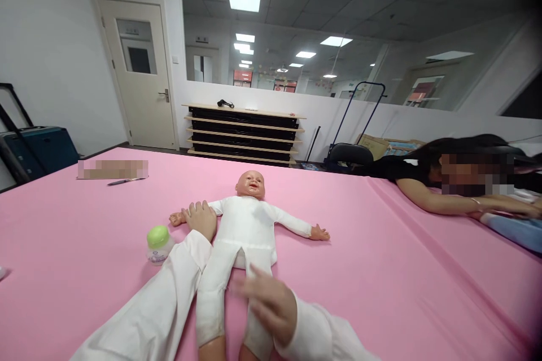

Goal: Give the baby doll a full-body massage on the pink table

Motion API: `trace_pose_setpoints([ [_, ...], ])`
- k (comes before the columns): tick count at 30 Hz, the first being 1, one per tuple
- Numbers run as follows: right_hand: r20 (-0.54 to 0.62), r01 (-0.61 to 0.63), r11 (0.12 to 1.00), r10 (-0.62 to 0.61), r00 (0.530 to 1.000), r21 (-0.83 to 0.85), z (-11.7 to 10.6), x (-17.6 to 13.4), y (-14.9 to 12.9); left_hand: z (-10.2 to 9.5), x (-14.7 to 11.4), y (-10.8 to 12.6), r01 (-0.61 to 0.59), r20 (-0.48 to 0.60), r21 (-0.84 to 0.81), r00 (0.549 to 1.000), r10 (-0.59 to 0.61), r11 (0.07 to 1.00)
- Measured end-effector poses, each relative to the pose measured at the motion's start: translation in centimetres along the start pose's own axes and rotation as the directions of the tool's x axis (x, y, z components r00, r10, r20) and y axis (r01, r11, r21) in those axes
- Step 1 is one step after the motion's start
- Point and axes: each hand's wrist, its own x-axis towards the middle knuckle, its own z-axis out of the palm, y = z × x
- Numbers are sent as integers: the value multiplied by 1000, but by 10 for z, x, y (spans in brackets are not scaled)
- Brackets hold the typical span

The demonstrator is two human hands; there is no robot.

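Note:
A baby doll (246, 225) with a white cloth body lies face up on the pink sheet, arms spread and legs toward me. My left hand (201, 220) rests flat over the doll's arm on the left side, near its plastic hand, fingers stretched out. Over the doll's leg on the right side is my right hand (271, 302), blurred by motion, its fingers apart and nothing seen in them. Whether it touches the leg I cannot tell. Beside my left sleeve stands a small clear jar (157, 245) with a green lid.
A pen (127, 181) lies by a blurred-out flat item (112, 170) at the far left of the pink-covered table (359, 282). At the right, a person (423, 180) in black leans on the table near blue cloth (512, 230). Stacked shelves (243, 132) stand behind.

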Motion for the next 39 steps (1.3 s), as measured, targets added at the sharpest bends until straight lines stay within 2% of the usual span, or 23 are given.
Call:
trace_pose_setpoints([
  [2,-94,-167,979,157,983,-119,-7,13,16,3,0,-1,-13,-25,6,1000,13,1000],
  [4,-142,-229,944,199,970,-239,-4,20,33,5,0,-2,-26,-42,11,999,26,1000],
  [8,-151,-161,906,110,982,-391,17,14,45,7,0,-2,-33,-52,11,998,34,999],
  [13,-272,-132,887,8,962,-443,39,-13,20,7,1,-1,-28,-55,20,998,29,999],
  [15,-349,-90,855,-110,931,-510,49,-22,11,7,1,-1,-25,-56,16,998,26,1000],
  [17,-374,-45,813,-217,902,-581,59,-27,5,6,1,0,-22,-50,0,998,22,1000],
  [20,-425,-3,822,-292,857,-570,71,-24,2,5,1,1,-10,-40,-43,999,8,999],
  [23,-571,44,867,-364,736,-496,72,-17,2,0,1,2,-14,-28,-102,1000,11,995],
  [24,-571,54,868,-371,732,-494,69,-16,2,-3,2,3,-25,-16,-131,1000,23,991],
  [25,-539,58,861,-368,758,-506,65,-16,2,-6,3,4,-39,3,-168,999,40,985],
  [28,-376,66,827,-323,868,-558,52,-20,-1,-19,6,7,-109,75,-365,987,146,925],
  [30,-343,78,822,-319,884,-564,47,-23,-3,-29,5,9,-168,113,-530,957,266,831],
  [32,-350,76,829,-315,882,-555,46,-24,-3,-37,0,11,-228,140,-648,902,408,726],
  [36,-370,57,835,-302,879,-547,49,-23,-3,-50,-21,9,-364,189,-708,728,659,605],
  [39,-369,53,834,-299,880,-550,49,-23,-4,-58,-40,2,-442,233,-692,612,756,571],
])
